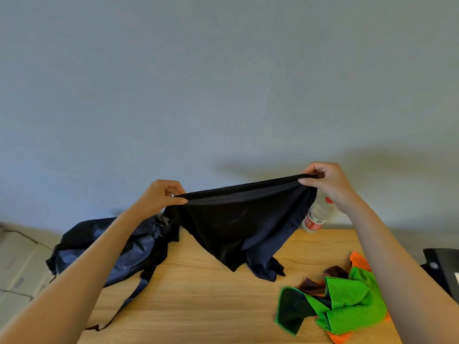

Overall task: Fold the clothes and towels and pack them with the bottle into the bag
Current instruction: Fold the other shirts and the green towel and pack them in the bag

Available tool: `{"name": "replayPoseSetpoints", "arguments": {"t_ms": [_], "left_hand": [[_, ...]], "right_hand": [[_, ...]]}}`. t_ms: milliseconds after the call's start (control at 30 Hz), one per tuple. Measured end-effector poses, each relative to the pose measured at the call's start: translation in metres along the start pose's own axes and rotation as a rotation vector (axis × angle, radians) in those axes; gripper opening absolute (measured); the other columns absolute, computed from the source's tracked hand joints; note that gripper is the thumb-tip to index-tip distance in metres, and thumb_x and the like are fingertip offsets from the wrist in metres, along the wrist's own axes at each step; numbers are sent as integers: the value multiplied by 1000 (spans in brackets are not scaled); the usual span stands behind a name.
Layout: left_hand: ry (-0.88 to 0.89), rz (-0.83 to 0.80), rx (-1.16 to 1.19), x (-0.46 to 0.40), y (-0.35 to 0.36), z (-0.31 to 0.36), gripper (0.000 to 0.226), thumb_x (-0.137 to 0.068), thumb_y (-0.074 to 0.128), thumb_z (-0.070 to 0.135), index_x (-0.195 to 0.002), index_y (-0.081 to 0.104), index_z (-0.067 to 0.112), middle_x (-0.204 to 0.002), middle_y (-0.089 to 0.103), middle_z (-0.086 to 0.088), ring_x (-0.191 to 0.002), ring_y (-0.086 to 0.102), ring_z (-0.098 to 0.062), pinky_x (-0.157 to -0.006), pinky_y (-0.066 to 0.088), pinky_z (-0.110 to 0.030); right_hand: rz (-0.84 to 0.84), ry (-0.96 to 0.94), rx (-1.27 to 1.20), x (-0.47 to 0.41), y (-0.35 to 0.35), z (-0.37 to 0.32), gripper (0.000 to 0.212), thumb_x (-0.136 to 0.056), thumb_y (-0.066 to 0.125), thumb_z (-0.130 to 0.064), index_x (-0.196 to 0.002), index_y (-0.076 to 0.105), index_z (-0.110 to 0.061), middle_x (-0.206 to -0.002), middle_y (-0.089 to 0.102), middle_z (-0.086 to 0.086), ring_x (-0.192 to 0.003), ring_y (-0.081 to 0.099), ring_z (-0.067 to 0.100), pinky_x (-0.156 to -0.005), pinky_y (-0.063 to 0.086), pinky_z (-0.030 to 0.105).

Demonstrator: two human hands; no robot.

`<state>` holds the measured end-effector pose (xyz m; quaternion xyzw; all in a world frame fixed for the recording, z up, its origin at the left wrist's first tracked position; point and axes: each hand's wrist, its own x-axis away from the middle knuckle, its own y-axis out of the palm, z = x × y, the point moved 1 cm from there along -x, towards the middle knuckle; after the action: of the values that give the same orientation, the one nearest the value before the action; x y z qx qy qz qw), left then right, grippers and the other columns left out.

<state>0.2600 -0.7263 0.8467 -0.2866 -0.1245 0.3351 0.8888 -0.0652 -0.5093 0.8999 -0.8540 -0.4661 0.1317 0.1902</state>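
I hold a black and navy garment (238,227) stretched in the air above the wooden table (198,294). My left hand (161,194) pinches its left top corner and my right hand (327,180) pinches its right top corner. The garment's lower tips hang down to the tabletop. A dark navy bag (129,247) lies crumpled at the table's left, partly behind my left forearm, its straps trailing toward the front. A clear plastic bottle (316,217) with a red label and red cap stands at the back right, partly behind the garment. Green and orange towels (347,301) lie in a heap at the front right.
A grey wall rises right behind the table. Pale boxes (22,264) sit on the floor to the left. A black object (442,266) stands beyond the table's right edge. Bare wood shows in the middle front of the table.
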Motion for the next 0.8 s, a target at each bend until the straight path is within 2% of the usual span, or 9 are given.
{"name": "replayPoseSetpoints", "arguments": {"t_ms": [100,200,300,367,467,567,633,700,800], "left_hand": [[10,19,-119,-1,-15,-7,25,-79,73,12,-74,67,36,-75,67,11,-66,56,-2,-68,43,-13],[20,-12,-286,-2,-25,-10,23,-85,67,17,-73,64,37,-77,63,5,-70,49,-11,-73,42,-30],[53,-4,-425,-2,-35,-1,9,-90,61,21,-87,62,29,-84,55,3,-81,49,-15,-73,39,-29],[110,48,-453,-4,-44,5,7,-92,59,18,-88,61,24,-85,58,1,-84,50,-17,-73,39,-30],[146,146,-309,-9,-58,16,15,-92,57,10,-85,60,22,-85,61,-1,-82,55,-14,-75,42,-25],[149,253,-159,-13,-73,35,22,-92,56,6,-80,60,24,-82,62,4,-75,56,2,-71,40,-8],[155,327,-113,-14,-83,47,17,-91,56,5,-83,62,19,-81,62,7,-74,56,2,-70,39,-3],[177,377,-58,-13,-94,59,14,-91,57,5,-86,63,17,-81,62,7,-70,56,1,-70,42,-4],[229,424,64,-6,-110,74,22,-90,57,3,-82,63,22,-77,64,12,-71,59,2,-74,49,-11]], "right_hand": [[29,-12,31,-5,-11,2,15,-76,69,7,-71,63,-5,-69,60,4,-56,54,-3,-56,41,6],[39,-18,64,-8,-18,1,14,-76,69,7,-73,65,-6,-72,62,6,-56,55,-3,-58,44,7],[56,-40,73,-11,-26,-4,13,-76,70,6,-74,66,-7,-71,63,5,-56,53,-3,-58,43,8],[73,-53,75,-16,-32,-8,18,-76,70,6,-72,67,-11,-67,65,-3,-58,54,-1,-60,43,9],[103,-81,80,-19,-39,-20,22,-75,70,6,-71,66,-15,-64,65,-9,-61,55,2,-61,44,10],[141,-123,75,-21,-45,-37,23,-77,69,6,-72,66,-16,-70,65,-2,-62,55,3,-63,44,12],[170,-147,68,-22,-49,-51,24,-77,69,6,-72,66,-17,-64,66,-12,-60,56,-2,-63,44,10],[204,-171,59,-21,-54,-66,26,-78,68,7,-73,65,-18,-61,65,-20,-59,57,-5,-63,44,7],[246,-207,29,-16,-61,-88,30,-79,66,8,-71,65,-21,-61,65,-22,-61,59,-6,-64,46,7]]}}
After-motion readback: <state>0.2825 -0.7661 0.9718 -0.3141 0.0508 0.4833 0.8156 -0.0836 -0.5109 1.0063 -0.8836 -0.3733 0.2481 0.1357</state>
